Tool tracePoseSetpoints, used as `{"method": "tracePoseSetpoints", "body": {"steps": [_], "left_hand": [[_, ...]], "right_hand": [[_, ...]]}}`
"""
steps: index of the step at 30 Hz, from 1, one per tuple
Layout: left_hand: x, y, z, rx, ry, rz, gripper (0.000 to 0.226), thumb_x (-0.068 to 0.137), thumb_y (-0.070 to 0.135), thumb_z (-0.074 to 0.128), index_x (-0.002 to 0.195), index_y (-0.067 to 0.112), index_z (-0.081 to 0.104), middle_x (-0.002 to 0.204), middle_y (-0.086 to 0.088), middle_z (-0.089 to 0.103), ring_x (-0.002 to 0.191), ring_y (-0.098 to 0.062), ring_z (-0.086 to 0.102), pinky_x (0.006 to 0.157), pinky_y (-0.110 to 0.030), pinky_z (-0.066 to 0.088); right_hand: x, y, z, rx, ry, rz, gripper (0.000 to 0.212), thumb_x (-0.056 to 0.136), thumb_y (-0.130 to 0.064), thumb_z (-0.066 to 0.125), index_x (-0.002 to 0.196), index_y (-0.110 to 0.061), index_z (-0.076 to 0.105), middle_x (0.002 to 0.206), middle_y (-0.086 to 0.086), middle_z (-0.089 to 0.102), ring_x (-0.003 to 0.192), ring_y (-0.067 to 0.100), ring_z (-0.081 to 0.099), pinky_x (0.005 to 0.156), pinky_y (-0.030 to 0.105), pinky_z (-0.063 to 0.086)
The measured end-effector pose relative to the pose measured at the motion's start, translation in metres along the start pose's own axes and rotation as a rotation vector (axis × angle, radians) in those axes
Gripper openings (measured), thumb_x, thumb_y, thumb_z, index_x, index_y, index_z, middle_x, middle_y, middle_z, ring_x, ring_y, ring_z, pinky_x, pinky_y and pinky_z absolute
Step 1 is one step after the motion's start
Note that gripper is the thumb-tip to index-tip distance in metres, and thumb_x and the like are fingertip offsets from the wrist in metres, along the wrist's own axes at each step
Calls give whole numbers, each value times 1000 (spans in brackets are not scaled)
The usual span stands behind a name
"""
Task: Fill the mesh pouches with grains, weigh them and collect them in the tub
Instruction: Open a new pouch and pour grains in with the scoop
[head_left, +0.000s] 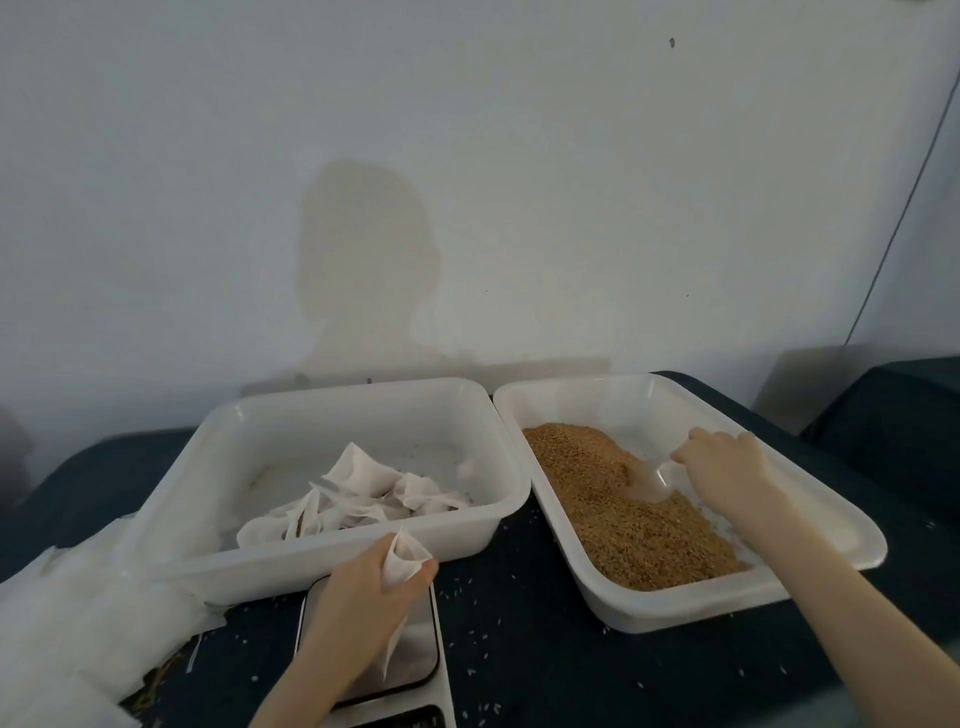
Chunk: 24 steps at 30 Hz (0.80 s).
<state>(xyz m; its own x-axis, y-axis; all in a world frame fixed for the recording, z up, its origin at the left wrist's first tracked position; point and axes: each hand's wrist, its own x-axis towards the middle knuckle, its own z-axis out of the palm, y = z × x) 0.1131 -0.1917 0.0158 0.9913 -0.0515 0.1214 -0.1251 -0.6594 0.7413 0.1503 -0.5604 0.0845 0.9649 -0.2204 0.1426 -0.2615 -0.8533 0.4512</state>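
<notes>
head view | looks forward-down from above | near table (519, 649) | faces wall (467, 156)

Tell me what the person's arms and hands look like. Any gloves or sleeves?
Both are bare: the left hand and right hand wear no gloves, rings or watch that I can see, and no sleeves show on either forearm up to the picture's edge.

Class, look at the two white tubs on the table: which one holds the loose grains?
The right-hand tub, where the right hand works a clear scoop in the brown grains. The left tub holds only white mesh pouches.
</notes>
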Motion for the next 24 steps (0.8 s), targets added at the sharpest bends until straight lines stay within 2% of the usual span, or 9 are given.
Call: {"method": "tracePoseSetpoints", "body": {"steps": [3, 6, 10, 15, 19, 24], "left_hand": [[1, 0, 2, 31, 1, 7, 16, 85, 40, 63, 78, 30, 54, 73, 8, 61, 67, -2, 55, 55, -9, 38], [1, -2, 0, 33, -9, 20, 19, 85, 38, 63, 83, 19, 59, 77, 2, 65, 68, -4, 55, 58, -12, 39], [3, -4, -5, 47, 11, 29, 20, 85, 41, 62, 74, 28, 54, 69, 7, 61, 64, -3, 54, 57, -13, 38], [4, -3, -3, 44, 18, 42, 17, 85, 43, 62, 77, 29, 56, 71, 8, 63, 67, -3, 58, 60, -15, 41], [2, -3, 1, 33, -7, 40, 14, 84, 44, 62, 79, 32, 56, 73, 9, 64, 69, -2, 58, 57, -10, 40], [3, -4, 3, 50, -5, 31, 15, 83, 48, 62, 79, 35, 54, 70, 13, 62, 67, 1, 58, 54, -10, 37]], "right_hand": [[15, -9, 9, 100, -31, -12, 42, 92, -6, 45, 124, -31, 58, 113, -4, 52, 106, 16, 56, 78, 29, 34], [20, -13, 19, 184, -46, 0, 41, 94, -6, 45, 125, -31, 57, 114, -3, 51, 106, 15, 55, 76, 29, 33], [19, -7, 33, 265, -25, 16, 37, 94, -8, 43, 116, -33, 59, 101, -4, 49, 91, 14, 54, 71, 29, 35], [16, -3, 40, 366, 88, 59, 50, 93, -8, 47, 132, -39, 50, 119, -7, 51, 105, 13, 56, 80, 29, 41], [15, -6, 44, 398, 191, 66, 49, 93, -7, 49, 130, -39, 52, 119, -9, 52, 104, 12, 54, 81, 28, 39], [15, -9, 45, 569, 145, 62, 44, 99, -12, 40, 134, -36, 50, 121, -5, 50, 107, 16, 54, 85, 32, 40]]}}
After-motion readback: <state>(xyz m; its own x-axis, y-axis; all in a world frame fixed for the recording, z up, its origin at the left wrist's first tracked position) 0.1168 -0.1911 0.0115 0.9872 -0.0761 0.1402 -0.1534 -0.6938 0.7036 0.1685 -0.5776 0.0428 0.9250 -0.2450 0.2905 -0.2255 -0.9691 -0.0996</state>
